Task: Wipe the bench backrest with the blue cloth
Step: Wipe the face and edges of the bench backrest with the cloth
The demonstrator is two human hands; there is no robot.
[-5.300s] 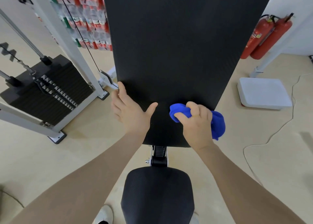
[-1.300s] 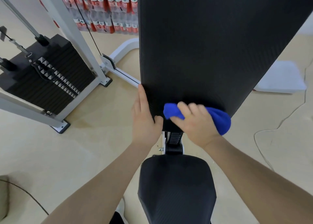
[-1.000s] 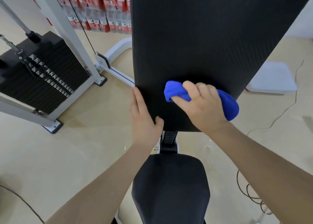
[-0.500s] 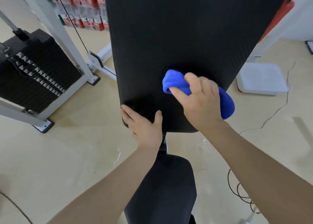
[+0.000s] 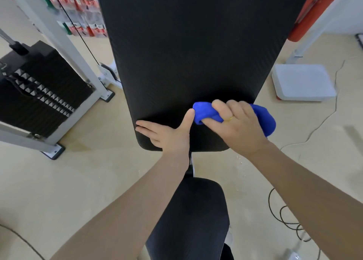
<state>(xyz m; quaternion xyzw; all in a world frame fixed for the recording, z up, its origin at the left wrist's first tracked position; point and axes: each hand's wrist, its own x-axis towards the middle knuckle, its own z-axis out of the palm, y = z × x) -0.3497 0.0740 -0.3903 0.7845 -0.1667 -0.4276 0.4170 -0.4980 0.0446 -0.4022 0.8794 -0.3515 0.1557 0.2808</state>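
The black padded bench backrest [image 5: 192, 49] rises ahead of me and fills the middle of the view. My right hand [image 5: 237, 126] presses a bunched blue cloth [image 5: 264, 118] against its lower right part, fingers closed around the cloth. My left hand [image 5: 169, 136] lies flat on the lower left corner of the backrest, fingers spread to the left and thumb pointing up beside the cloth. The black bench seat [image 5: 190, 218] sits below my arms.
A weight stack [image 5: 37, 90] in a white frame [image 5: 64, 43] stands on the left. Packs of bottles [image 5: 82, 12] line the back wall. Red fire extinguishers [image 5: 312, 14] and a white flat scale [image 5: 302, 82] are on the right. Cables [image 5: 284, 218] trail over the beige floor.
My right hand has slid the cloth down and to the right, towards the backrest's lower edge. My left hand has opened flat on the lower left corner, thumb raised.
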